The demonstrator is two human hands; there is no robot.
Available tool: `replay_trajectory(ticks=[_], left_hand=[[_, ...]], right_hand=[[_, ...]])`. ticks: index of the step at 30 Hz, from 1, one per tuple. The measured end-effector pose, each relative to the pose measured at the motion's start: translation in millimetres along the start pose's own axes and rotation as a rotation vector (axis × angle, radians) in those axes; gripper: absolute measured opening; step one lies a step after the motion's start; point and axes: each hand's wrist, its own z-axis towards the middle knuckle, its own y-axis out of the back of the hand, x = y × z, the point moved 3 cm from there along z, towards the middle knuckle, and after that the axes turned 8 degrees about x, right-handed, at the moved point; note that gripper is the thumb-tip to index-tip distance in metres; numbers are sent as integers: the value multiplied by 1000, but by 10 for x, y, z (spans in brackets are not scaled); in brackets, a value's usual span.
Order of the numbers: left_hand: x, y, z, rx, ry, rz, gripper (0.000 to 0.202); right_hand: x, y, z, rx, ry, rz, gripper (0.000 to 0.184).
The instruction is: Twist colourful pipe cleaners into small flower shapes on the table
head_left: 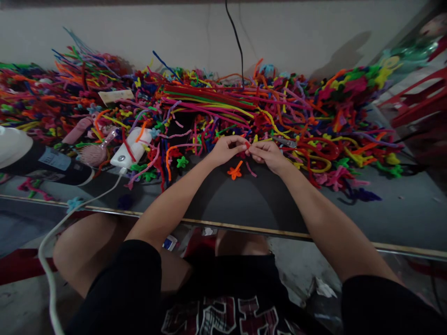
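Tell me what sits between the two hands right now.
A short red pipe-cleaner piece, pinched by both the left hand and the right hand, close to an orange flower shape; the head view shows it.

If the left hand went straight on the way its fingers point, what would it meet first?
Probably the red piece it pinches, then the right hand just beyond; the left hand points rightward.

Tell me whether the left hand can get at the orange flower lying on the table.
Probably yes: the orange flower lies on bare table close to the left hand, nothing over it. That hand and the right hand pinch a red piece, though.
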Motion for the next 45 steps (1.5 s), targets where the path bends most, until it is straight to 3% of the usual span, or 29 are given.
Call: replay_trajectory(ticks=[10,18,27,37,42,45], left_hand=[[-57,-25,-20,-13,27,59,29],[-132,-39,-73,-110,19,300,24],[-153,-53,-46,-226,58,367,22],[-155,-134,-59,-364,226,476,19],[-103,-101,-46,-414,244,388,17],[-44,-59,-26,-326,224,242,18]], right_hand=[[8,-5,6,-9,24,-65,39],[60,11,-6,-65,84,-340,41],[80,12,-24,-136,145,-568,36],[120,-130,-84,-192,214,-1280,37],[112,-144,-85,-243,197,-1234,34],[110,-144,-97,-247,204,-1141,35]])
